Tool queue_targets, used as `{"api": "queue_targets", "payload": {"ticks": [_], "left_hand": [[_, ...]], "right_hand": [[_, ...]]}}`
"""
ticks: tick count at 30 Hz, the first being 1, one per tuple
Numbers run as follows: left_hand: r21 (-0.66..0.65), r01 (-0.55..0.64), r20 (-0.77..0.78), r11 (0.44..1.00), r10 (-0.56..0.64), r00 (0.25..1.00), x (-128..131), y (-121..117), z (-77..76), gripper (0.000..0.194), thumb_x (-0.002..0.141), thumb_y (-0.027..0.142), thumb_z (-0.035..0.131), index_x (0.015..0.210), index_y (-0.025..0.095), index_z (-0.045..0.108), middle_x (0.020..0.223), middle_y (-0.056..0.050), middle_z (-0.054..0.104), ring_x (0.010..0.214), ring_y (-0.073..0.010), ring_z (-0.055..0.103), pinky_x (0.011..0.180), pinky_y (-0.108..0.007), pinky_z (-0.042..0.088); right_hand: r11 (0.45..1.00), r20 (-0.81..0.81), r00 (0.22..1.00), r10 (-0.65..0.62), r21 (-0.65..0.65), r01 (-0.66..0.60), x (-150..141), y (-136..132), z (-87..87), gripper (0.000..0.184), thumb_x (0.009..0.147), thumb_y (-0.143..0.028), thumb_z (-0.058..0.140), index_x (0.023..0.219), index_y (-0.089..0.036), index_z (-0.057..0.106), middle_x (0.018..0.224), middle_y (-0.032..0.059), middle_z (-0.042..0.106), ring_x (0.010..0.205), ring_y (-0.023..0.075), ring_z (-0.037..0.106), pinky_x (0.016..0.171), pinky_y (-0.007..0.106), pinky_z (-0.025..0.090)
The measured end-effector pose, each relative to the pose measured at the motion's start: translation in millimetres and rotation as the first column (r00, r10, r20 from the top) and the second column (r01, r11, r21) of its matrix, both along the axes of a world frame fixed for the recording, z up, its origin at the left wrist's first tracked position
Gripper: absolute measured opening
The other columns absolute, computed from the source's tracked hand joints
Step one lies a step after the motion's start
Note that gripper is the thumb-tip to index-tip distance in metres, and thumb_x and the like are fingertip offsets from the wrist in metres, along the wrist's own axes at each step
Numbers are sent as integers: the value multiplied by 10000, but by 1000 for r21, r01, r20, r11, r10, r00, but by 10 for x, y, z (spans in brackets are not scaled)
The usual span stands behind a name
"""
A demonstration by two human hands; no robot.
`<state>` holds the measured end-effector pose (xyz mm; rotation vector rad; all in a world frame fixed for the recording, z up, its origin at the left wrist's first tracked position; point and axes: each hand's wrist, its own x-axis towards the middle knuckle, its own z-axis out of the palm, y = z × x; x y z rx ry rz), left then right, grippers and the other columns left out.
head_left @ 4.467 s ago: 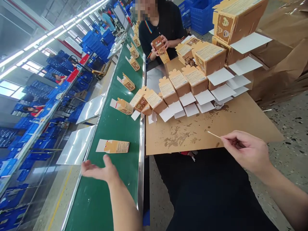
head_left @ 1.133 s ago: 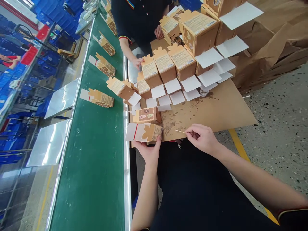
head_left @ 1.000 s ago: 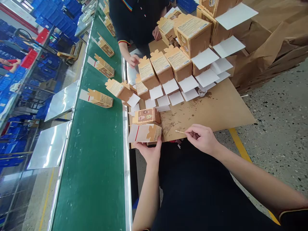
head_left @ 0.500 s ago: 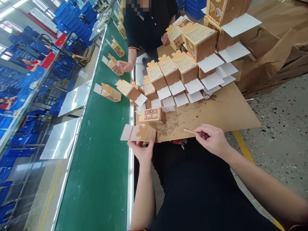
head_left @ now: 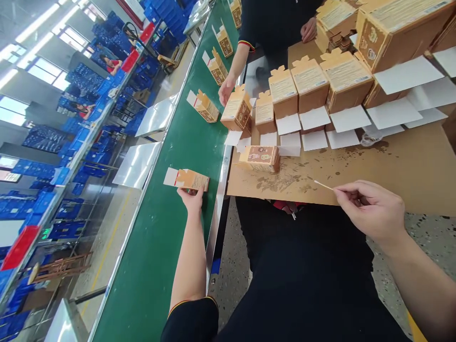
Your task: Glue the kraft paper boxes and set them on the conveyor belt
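Your tan-and-brown printed cardboard carton [head_left: 194, 180] is over the green conveyor belt [head_left: 153, 247], to the left of the bench. A white flap with a red stripe extends from its left end. Small dark text is printed on the side facing you; the characters are too small to read. Your left hand [head_left: 193, 198] is partly closed around the near side, thumb toward the right end, fingers toward the left. Whether the carton base touches the belt cannot be told.

Your right hand [head_left: 372, 206] pinches a thin white-tipped swab [head_left: 324, 185] between thumb and forefinger, other fingers curled. The swab tip points left, above the brown cardboard sheet [head_left: 342, 183], which bears dark stains.

On the sheet, a brown printed carton [head_left: 261, 157] lies on its side, showing three cartoon figures. Beyond it stands a row of tan cardboard cartons [head_left: 309, 84] with white flaps toward you; their tops carry text blocks, illegible at this size. A clear round container [head_left: 370, 138] sits beside the flaps. A co-worker's hand [head_left: 227, 89] reaches near the belt edge.
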<state>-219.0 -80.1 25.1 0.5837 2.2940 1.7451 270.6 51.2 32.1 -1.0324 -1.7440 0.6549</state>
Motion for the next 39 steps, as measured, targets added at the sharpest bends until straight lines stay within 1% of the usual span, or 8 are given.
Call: {"api": "queue_targets", "payload": {"ticks": [5, 10, 14, 17, 23, 30, 34, 39], "left_hand": [[52, -163, -296, 985, 171, 940, 255, -236, 5, 762, 778, 317, 967, 1326, 289, 438, 1471, -139, 556, 1502, -313, 617, 1311, -597, 486], [5, 320, -600, 947, -253, 759, 754, 134, 209, 340, 983, 351, 785, 1246, 268, 587, 1185, -59, 637, 1089, -234, 747, 1027, -457, 654], [-330, 606, -713, 724, -612, 343, 1237, 863, 369, 685, 944, 335, 873, 1565, 284, 588, 1503, -154, 671, 1453, -352, 660, 1253, -564, 544], [-580, 605, -637, 546, -767, 82, 1431, 1268, 363, 908, 923, 341, 915, 1724, 293, 490, 1698, -174, 604, 1633, -402, 532, 1381, -626, 395], [-813, 467, -440, 347, -892, -103, 1189, 1311, 563, 613, 1090, 394, 742, 1683, 342, 597, 1633, -138, 693, 1521, -346, 663, 1435, -644, 272], [-888, 454, -70, -69, -957, -281, 745, 1359, 1022, 610, 1102, 252, 635, 1676, 457, 598, 1676, -32, 697, 1601, -303, 614, 1450, -681, 138], [-842, 536, -174, 63, -972, -160, 716, 1388, 988, 704, 1067, 244, 646, 1733, 444, 532, 1779, -77, 586, 1689, -342, 503, 1425, -727, 199], [-430, 600, -543, 675, -724, 425, 877, 941, 568, 456, 1136, 419, 595, 1565, 296, 691, 1466, -162, 682, 1399, -320, 677, 1253, -566, 537]], "right_hand": [[996, 34, 996, -88, -17, 89, 225, 12, -31, 131, 936, -277, 791, 807, -267, 812, 714, 7, 746, 574, 160, 656, 525, 290, 548], [981, 69, 981, -180, -58, 184, 335, 80, -49, 156, 911, -331, 785, 780, -257, 827, 715, 33, 772, 568, 166, 669, 512, 282, 548], [983, 31, 987, -157, -89, 159, 209, 131, 34, 195, 911, -349, 766, 760, -237, 816, 697, 44, 754, 576, 168, 662, 521, 279, 552], [985, 15, 992, -124, -121, 125, 138, 122, 96, 260, 944, -417, 777, 762, -234, 801, 684, 42, 727, 580, 170, 648, 523, 284, 551], [975, 21, 985, -171, -138, 172, 272, 89, 72, 361, 964, -540, 784, 753, -248, 802, 692, 50, 734, 567, 188, 652, 522, 315, 556], [973, 67, 973, -220, -49, 224, 397, 322, 169, 238, 889, -422, 730, 747, -248, 809, 702, 57, 769, 556, 181, 649, 521, 301, 553], [976, 76, 973, -216, -24, 219, 349, 444, 245, 209, 888, -395, 709, 771, -244, 793, 709, 51, 763, 573, 182, 644, 544, 303, 550], [962, 97, 957, -274, 4, 274, 391, 485, 240, 182, 894, -347, 681, 776, -245, 775, 718, 40, 741, 613, 176, 628, 577, 301, 514]]}}
